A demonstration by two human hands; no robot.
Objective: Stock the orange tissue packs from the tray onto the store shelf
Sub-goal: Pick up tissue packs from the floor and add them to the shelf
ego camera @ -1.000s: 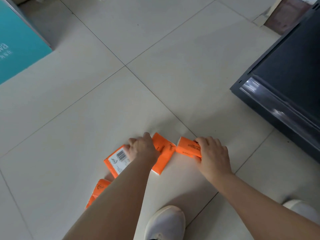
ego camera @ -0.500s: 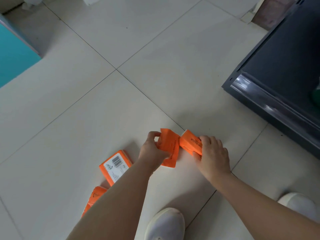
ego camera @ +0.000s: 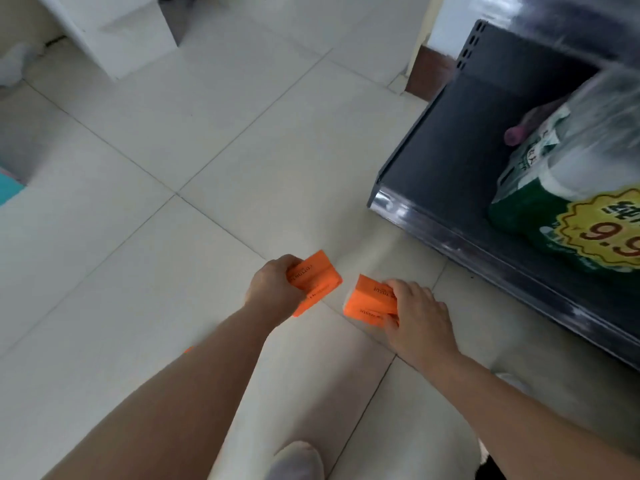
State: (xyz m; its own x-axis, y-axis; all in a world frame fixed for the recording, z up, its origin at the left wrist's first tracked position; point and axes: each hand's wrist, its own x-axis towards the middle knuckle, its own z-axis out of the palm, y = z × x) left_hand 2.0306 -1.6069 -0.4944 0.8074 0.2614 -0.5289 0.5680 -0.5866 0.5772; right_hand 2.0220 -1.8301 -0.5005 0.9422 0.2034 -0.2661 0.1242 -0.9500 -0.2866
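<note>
My left hand [ego camera: 273, 287] grips an orange tissue pack [ego camera: 317, 277], lifted above the tiled floor. Just to its right, my right hand [ego camera: 420, 320] grips a second orange tissue pack [ego camera: 372, 299]. The two packs are a small gap apart. The dark store shelf [ego camera: 457, 161] lies to the right of both hands, its bottom board bare on the left part. A sliver of another orange pack [ego camera: 188, 349] peeks out beside my left forearm; the rest of it is hidden. No tray is in view.
A green wrapped pack of paper rolls [ego camera: 568, 202] with a yellow price sticker sits on the shelf's right side. A white box [ego camera: 114, 32] stands at the far left of the floor. My white shoes [ego camera: 298, 459] are at the bottom edge.
Both hands have lifted their orange packs off the floor and moved them up and right toward the shelf. My view has swung right, showing more of the shelf.
</note>
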